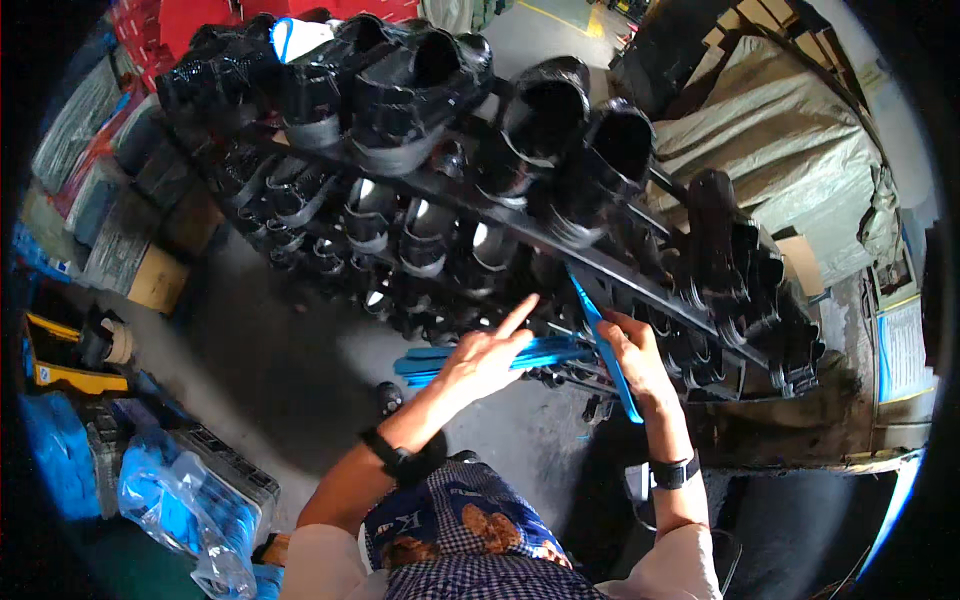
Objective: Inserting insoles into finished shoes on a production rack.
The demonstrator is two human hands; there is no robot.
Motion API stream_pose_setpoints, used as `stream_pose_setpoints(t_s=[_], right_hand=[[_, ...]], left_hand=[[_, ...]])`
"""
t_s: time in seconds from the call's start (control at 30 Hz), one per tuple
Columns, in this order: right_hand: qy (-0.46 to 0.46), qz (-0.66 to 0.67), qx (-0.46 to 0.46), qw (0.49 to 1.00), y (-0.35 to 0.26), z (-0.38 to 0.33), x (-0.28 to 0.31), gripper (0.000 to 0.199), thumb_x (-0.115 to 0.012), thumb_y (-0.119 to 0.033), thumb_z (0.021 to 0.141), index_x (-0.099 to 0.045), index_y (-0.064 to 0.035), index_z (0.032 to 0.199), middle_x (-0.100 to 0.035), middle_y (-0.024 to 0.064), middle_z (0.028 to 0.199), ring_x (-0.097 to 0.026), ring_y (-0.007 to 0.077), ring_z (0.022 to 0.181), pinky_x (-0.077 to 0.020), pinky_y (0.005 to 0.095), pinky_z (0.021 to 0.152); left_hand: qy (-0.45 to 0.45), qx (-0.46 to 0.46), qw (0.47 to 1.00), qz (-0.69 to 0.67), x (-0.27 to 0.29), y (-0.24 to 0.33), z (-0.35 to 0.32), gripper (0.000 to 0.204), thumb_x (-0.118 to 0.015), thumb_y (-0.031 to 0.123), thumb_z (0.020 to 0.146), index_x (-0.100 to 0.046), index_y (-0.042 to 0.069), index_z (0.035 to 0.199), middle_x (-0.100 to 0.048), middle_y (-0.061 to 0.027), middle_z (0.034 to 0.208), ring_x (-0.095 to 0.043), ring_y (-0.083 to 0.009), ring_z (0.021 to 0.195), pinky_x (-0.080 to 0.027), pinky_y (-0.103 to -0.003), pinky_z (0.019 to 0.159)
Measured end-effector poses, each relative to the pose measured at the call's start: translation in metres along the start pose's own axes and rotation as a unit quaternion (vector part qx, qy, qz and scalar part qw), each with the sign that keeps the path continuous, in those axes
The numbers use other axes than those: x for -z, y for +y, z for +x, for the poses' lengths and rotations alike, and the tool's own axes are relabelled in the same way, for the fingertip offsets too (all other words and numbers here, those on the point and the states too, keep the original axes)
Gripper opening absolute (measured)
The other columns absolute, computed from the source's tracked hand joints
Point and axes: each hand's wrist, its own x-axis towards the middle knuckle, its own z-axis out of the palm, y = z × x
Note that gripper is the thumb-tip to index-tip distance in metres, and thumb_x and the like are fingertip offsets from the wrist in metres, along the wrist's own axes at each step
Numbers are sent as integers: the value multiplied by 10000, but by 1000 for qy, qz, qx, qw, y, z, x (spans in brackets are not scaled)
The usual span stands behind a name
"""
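My left hand (482, 362) is closed around a stack of flat blue pieces that look like insoles (420, 366), its index finger stretched out toward the rack. Between the thumb and fingers of my right hand (640, 358) is a single blue insole (622, 388). Its narrow far tip rises to just under the rack's upper bar (590, 258). Black shoes stand in rows on the rack. Closest to my right hand on the top row are two open black shoes (608, 155). Below them, at the middle tier, is a black shoe with a pale inside (490, 255).
Black shoes (715, 250) also fill the rack's right end. A grey-green cover (770, 140) drapes goods behind it. On the left stand a crate (235, 480) with plastic-wrapped blue pieces, a cardboard box (157, 281) and a yellow-edged cart (80, 378). Red boxes (170, 35) lie beyond the rack.
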Motion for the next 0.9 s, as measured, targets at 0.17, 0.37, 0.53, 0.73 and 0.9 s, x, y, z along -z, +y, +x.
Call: stream_pose_setpoints(t_s=[0.17, 0.37, 0.53, 0.73, 0.9], right_hand=[[-23, -62, 11, 998, 18, 64, -19, 241, -555, -189, 800, -581, -14, 964, -596, 74, 822, -509, 127, 733, -429, 277, 661], [62, -461, 157, 871, 59, 131, -47, 260, -476, -215, 828, -584, -33, 979, -607, 146, 917, -573, 287, 858, -444, 369, 772], [55, -566, 231, 790, 51, 238, -91, 265, -467, -206, 830, -576, -24, 989, -603, 155, 932, -571, 296, 856, -443, 375, 776], [36, -668, 317, 672, 113, 265, -61, 272, -456, -195, 832, -567, -13, 1001, -597, 165, 949, -570, 307, 854, -442, 381, 781], [39, -748, 390, 536, 212, 174, 17, 278, -446, -185, 833, -559, -4, 1011, -592, 174, 964, -569, 315, 853, -441, 387, 785]], left_hand=[[-2, -82, 994, 76, -19, -38, 45, 225, -573, 55, 656, -561, -6, 872, -295, -222, 1332, -609, -315, 589, -511, -381, 520], [-97, 125, 986, -58, -12, -36, 52, 436, -522, 85, 735, -456, 23, 1161, -505, -230, 1112, -597, -321, 598, -497, -411, 540], [19, -89, 996, 13, -41, -52, 43, 506, -474, 137, 808, -348, 94, 1296, -591, -226, 749, -568, -351, 578, -477, -450, 530], [-119, 75, 989, -51, -1, -36, 53, 514, -470, 188, 827, -315, 105, 1310, -584, -241, 802, -580, -352, 601, -480, -441, 523], [-117, 76, 984, -107, -28, -38, 60, 675, -547, 72, 730, -241, 105, 1330, -465, -181, 1201, -596, -324, 620, -492, -430, 511]])
